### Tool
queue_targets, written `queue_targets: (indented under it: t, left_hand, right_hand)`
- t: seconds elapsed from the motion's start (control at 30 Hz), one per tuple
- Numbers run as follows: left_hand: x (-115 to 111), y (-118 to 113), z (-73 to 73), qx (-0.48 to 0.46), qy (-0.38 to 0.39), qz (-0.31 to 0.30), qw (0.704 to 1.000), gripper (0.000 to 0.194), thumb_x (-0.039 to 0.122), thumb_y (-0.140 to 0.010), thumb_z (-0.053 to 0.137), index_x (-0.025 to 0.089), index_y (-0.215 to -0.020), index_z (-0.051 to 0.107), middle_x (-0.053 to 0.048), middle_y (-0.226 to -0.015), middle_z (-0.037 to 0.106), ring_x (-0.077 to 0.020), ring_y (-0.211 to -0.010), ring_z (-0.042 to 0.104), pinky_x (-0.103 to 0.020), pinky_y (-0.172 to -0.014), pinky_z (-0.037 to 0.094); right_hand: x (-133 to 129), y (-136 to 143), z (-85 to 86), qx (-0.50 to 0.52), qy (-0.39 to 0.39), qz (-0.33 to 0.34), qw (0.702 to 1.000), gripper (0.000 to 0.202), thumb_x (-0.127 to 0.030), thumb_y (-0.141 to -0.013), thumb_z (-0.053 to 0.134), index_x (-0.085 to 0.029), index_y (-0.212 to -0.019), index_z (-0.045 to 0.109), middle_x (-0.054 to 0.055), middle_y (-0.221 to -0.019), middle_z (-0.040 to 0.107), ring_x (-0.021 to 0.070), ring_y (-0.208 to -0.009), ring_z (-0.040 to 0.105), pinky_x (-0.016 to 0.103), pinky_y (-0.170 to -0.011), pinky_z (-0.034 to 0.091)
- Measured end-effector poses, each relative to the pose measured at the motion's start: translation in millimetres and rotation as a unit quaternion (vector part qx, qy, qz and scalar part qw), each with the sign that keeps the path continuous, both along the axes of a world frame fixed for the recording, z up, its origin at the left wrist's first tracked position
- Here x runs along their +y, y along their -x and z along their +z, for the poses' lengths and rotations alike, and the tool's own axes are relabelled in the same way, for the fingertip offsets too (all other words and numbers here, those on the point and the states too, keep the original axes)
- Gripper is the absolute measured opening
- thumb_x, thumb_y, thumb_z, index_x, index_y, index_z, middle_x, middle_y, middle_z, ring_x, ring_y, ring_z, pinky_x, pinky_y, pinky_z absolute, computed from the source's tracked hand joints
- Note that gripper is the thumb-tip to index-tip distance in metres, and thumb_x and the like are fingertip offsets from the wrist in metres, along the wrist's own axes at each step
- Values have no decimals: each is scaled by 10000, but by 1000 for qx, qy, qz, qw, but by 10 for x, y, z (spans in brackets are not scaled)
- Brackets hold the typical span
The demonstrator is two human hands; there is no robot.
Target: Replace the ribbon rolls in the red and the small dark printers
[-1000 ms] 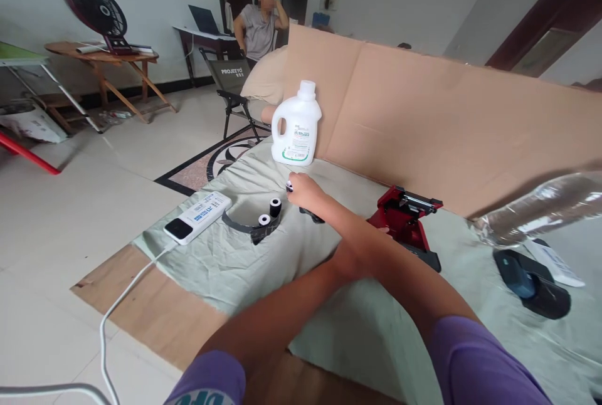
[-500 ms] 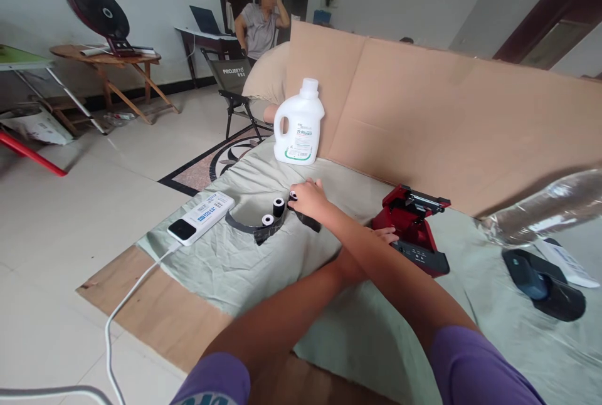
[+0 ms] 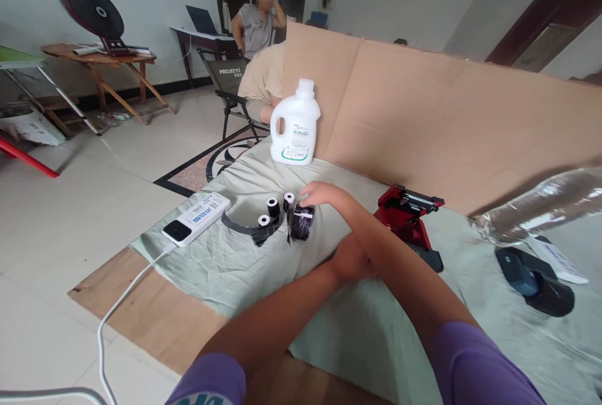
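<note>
My right hand (image 3: 320, 193) hovers at the right of several small rolls, its fingers loosely extended with nothing in them. Closest to it stands a black roll with a white core (image 3: 289, 198), beside a shiny black roll (image 3: 302, 224) lying on its side. Two more black rolls with white cores (image 3: 273, 207) stand by a curved black strip (image 3: 237, 226). My left hand (image 3: 352, 257) is under my crossed right forearm, its fingers hidden. Beyond my forearm, a red and black device (image 3: 404, 220) sits with its lid raised; whether my left hand touches it is hidden.
A white detergent bottle (image 3: 296, 126) stands before a cardboard panel (image 3: 423, 110). At left lies a white power bank (image 3: 196, 219) with a cable. A dark mouse (image 3: 517, 273) and a silvery wrapped roll (image 3: 540, 207) are at right. People (image 3: 258, 26) sit behind.
My right hand has let go of the roll and drawn slightly right, uncovering the shiny black roll. My left hand has pulled back from the red device, behind my right forearm.
</note>
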State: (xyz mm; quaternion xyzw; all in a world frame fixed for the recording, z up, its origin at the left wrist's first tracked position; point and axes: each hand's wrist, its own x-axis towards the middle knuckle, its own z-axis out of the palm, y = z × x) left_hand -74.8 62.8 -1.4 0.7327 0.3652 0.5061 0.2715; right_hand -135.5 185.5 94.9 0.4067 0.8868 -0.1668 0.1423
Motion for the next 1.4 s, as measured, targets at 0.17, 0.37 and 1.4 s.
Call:
queue_targets:
  t: [0.17, 0.37, 1.4]
  left_hand:
    - [-24, 27, 7, -23, -15, -28, 999, 635, 338, -813, 691, 179, -1400, 512, -107, -1469, 515, -352, -1351, 488, -433, -1166, 404]
    - [-6, 29, 27, -16, -66, -26, 997, 643, 318, -791, 698, 186, -1392, 511, -94, -1452, 535, -351, -1337, 497, -421, -1164, 388]
    - [272, -244, 414, 78, 35, 90, 992, 368, 281, -940, 522, 219, -1286, 631, -89, -1235, 662, -228, -1218, 558, -407, -1098, 423]
  right_hand:
    - [-114, 33, -148, -59, -8, 21, 998, 181, -307, -734, 752, -229, -895, 727, 51, -957, 722, 288, -948, 653, 391, -858, 441]
    - [-11, -134, -120, -4, -11, 17, 1000, 202, -274, -694, 773, -195, -863, 694, 37, -858, 694, 229, -829, 632, 273, -686, 421]
    - [-508, -3056, -177, 397, -152, -120, 897, 453, -82, -801, 536, -252, -1173, 729, 39, -1060, 742, 203, -857, 647, 331, -810, 490]
